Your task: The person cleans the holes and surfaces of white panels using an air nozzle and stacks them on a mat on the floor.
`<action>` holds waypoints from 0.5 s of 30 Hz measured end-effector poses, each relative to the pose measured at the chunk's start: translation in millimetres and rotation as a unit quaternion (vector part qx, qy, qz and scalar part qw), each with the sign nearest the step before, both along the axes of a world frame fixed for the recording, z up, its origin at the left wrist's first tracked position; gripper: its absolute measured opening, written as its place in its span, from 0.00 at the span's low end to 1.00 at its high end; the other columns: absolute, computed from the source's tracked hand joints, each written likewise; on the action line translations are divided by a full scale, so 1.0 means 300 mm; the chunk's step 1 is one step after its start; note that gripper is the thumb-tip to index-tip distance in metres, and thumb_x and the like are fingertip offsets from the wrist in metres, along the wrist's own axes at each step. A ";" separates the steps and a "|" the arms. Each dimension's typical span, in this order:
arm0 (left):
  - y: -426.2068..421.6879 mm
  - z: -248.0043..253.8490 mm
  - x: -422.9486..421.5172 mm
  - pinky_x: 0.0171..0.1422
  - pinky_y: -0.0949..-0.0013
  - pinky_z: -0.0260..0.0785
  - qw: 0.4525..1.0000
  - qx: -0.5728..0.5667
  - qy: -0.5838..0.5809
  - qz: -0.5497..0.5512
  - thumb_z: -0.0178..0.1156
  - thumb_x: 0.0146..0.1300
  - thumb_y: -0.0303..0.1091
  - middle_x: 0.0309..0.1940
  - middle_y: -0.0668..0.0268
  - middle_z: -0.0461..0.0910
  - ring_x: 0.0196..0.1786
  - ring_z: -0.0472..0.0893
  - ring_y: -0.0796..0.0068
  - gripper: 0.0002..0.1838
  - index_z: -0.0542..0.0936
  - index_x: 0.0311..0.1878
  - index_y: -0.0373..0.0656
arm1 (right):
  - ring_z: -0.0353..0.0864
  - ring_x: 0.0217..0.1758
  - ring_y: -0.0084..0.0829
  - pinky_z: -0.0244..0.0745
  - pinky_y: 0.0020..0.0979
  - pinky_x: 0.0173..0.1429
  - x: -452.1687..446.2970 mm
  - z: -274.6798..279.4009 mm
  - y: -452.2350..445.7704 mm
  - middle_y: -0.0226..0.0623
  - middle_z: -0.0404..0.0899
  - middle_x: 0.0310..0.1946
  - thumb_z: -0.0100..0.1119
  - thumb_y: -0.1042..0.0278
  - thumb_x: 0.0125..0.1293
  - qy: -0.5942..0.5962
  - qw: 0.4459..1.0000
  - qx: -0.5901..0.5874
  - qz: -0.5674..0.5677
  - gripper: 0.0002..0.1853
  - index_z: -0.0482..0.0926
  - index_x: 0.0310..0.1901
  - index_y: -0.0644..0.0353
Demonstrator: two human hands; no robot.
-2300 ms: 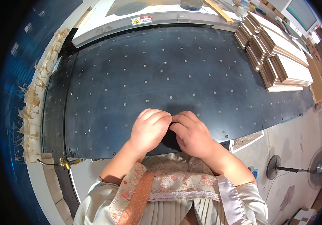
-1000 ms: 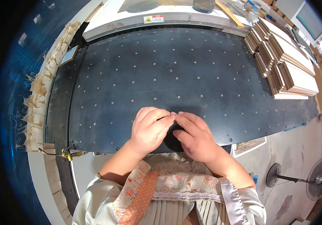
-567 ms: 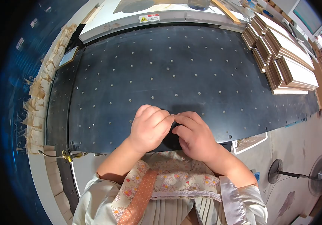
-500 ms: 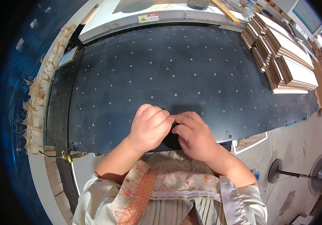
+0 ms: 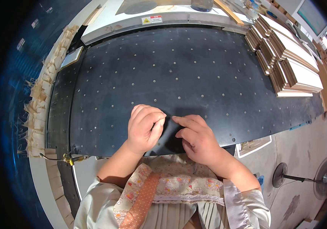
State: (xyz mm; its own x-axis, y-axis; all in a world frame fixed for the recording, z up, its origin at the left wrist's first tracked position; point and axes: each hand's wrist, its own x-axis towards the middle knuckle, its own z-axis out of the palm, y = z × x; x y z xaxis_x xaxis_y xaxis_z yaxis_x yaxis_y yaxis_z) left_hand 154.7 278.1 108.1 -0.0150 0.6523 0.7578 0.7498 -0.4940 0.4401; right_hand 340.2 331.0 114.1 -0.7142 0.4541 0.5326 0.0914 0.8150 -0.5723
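My left hand (image 5: 143, 128) is held above the near part of a dark table (image 5: 194, 84) dotted with small round metal studs. Its thumb and index finger press together at the tips; whatever may be between them is too small to make out. A short gap to the right, my right hand (image 5: 197, 135) hovers with its index finger pointing left. Its thumb is apart from that finger, the other fingers are partly curled, and nothing shows in its grip. Both hands cast a shadow on the table.
Stacks of white-faced boards (image 5: 297, 72) lie at the table's right end. A grey machine beam (image 5: 129, 23) with a warning label runs along the back. Ragged tape pieces (image 5: 37, 103) line the left rail, near a brass valve (image 5: 69, 159). A fan (image 5: 325, 177) stands right.
My hands have come apart: the left has moved a little left, its thumb now visible against the index finger. The right hand has stayed almost in place, its index finger straighter.
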 end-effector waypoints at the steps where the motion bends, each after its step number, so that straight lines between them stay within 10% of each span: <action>1: -0.004 -0.010 -0.002 0.41 0.65 0.64 1.000 -0.009 -0.008 0.005 0.60 0.50 0.24 0.29 0.64 0.77 0.32 0.75 0.64 0.04 0.77 0.30 0.41 | 0.73 0.49 0.46 0.74 0.39 0.50 -0.001 0.001 0.000 0.46 0.76 0.50 0.59 0.82 0.40 0.006 1.000 0.004 0.000 0.10 0.75 0.29 0.65; 15: 0.029 -0.223 -0.062 0.36 0.64 0.67 0.975 -0.136 -0.143 0.106 0.60 0.52 0.21 0.25 0.62 0.74 0.30 0.75 0.62 0.04 0.74 0.27 0.38 | 0.76 0.32 0.42 0.72 0.37 0.40 -0.070 -0.088 0.006 0.41 0.76 0.26 0.56 0.83 0.51 -0.067 0.993 -0.085 0.043 0.11 0.77 0.38 0.62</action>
